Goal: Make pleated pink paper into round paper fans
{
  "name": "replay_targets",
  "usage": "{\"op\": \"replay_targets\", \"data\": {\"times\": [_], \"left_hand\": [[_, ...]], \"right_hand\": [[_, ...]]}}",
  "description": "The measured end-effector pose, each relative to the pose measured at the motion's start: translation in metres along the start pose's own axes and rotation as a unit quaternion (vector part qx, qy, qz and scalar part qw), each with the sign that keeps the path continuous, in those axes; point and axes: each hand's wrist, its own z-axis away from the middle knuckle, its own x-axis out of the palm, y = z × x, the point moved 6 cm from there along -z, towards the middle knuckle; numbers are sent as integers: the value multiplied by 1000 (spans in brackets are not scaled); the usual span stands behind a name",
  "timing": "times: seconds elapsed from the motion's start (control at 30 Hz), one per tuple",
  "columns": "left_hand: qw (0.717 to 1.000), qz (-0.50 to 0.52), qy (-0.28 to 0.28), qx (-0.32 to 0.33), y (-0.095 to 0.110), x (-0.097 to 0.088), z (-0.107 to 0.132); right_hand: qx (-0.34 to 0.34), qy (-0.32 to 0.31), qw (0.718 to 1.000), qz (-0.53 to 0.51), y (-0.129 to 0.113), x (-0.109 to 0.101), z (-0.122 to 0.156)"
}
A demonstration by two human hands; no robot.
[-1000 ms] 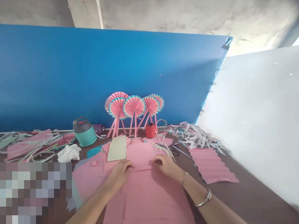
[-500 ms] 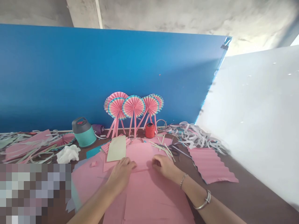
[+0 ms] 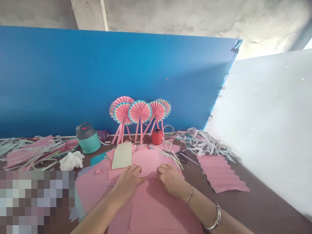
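Note:
A pink paper sheet [image 3: 161, 208] lies in front of me on a layer of other pink sheets. On its left side rests my left hand [image 3: 130, 180], fingers bent and thumb stretched apart towards the middle. Across from it, my right hand [image 3: 170, 180] has its fingers curled down at the paper; the thumb and the paper under the fingers are largely hidden. A pale yellow card [image 3: 122, 156] lies just beyond my left hand. Narrow pale strips [image 3: 172, 156] and dark-handled scissors [image 3: 184, 157] lie beyond my right hand.
Pink pleated paper fans [image 3: 140, 112] lean against the blue partition [image 3: 146, 65]. Before them stands a red spool [image 3: 156, 136]. A teal lidded container [image 3: 89, 139] and white crumpled tissue [image 3: 71, 161] are left. Paper strips [image 3: 207, 141] and a wavy pink sheet [image 3: 223, 172] lie right.
The folded edge seen between my hands no longer shows. My left thumb has stretched out to the right, and my right hand has turned over, its fingers curling down onto the paper.

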Motion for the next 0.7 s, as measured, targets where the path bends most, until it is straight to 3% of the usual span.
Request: {"op": "replay_targets", "data": {"times": [0.23,0.43,0.53,0.63,0.7], "left_hand": [[999,-3,20,-36,-29,-5,5],[980,37,100,-170,-59,-8,9],[961,110,142,-212,-59,-9,13],[939,192,175,-224,-57,-6,17],[902,259,250,-240,-61,-10,23]], "right_hand": [[12,-11,999,32,4,-3,4],[7,7,1000,28,6,6,3],[35,99,993,-53,11,-1,5],[88,223,957,-166,22,-13,11],[112,277,928,-225,28,-18,14]]}}
